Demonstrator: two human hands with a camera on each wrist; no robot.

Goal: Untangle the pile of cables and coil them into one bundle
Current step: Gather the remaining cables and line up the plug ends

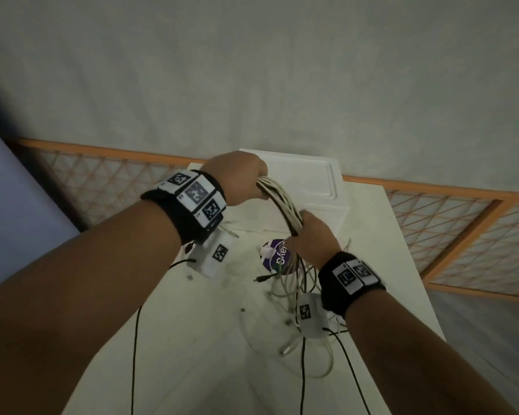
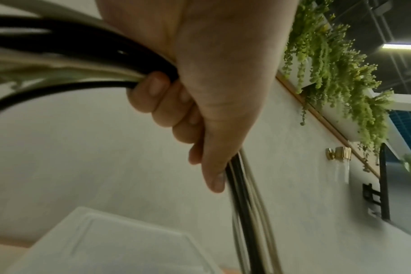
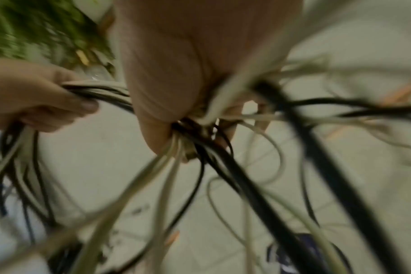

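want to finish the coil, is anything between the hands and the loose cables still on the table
Nothing visible. Both hands, left and right, grip the coil; loose cables hang straight to the table.

arms: bare | wrists: black bands [image 1: 192, 215] | markings: white square-code tags [image 1: 196, 194] | leads: thin black wires [image 1: 135, 348]

The only readable lettering is on a round purple label [image 1: 275, 255] lying on the tabletop [image 1: 222, 310] just below the right hand's fingers [image 1: 307, 218]: white letters, partly covered by cables [image 1: 279, 202], read roughly "Ofer", the rest hidden. The wrist bands [image 1: 197, 196] and small white blocks [image 1: 219, 253] beneath the wrists carry black-and-white square code markers, with no legible words or numbers.
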